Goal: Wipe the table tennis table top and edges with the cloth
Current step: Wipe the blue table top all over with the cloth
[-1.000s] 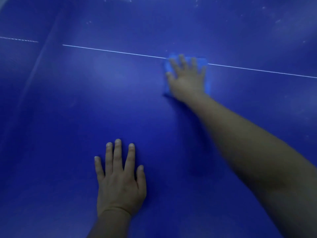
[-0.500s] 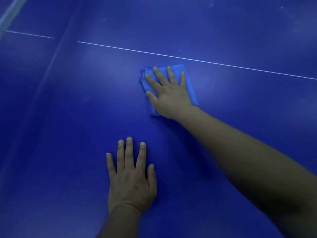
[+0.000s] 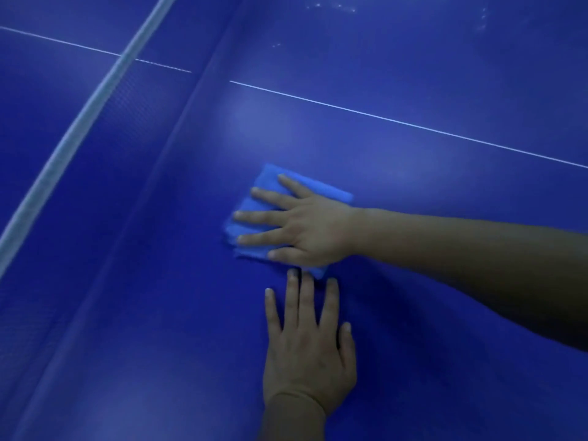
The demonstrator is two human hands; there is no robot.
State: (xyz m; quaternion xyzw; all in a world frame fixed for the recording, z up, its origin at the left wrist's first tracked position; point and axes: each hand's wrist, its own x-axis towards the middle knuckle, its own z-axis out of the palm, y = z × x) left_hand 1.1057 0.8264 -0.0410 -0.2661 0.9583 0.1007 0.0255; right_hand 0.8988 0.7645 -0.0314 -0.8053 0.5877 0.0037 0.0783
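A folded blue cloth (image 3: 269, 183) lies flat on the dark blue table tennis table top (image 3: 413, 192), below the white centre line (image 3: 397, 121). My right hand (image 3: 305, 224) presses on the cloth with straight, spread fingers pointing left. Just below it, my left hand (image 3: 308, 342) rests flat on the table with fingers spread, its fingertips close to the cloth's near corner. Most of the cloth is hidden under my right hand.
The net (image 3: 105, 173) runs diagonally along the left, with its white top band (image 3: 79, 119) above it. Beyond the net lies the table's other half (image 3: 47, 90). White specks (image 3: 331, 7) show on the far surface.
My right hand has slid the cloth toward me and away from the white line, fingers turning to point left. The view has shifted, bringing the net into sight. My left hand stays flat.
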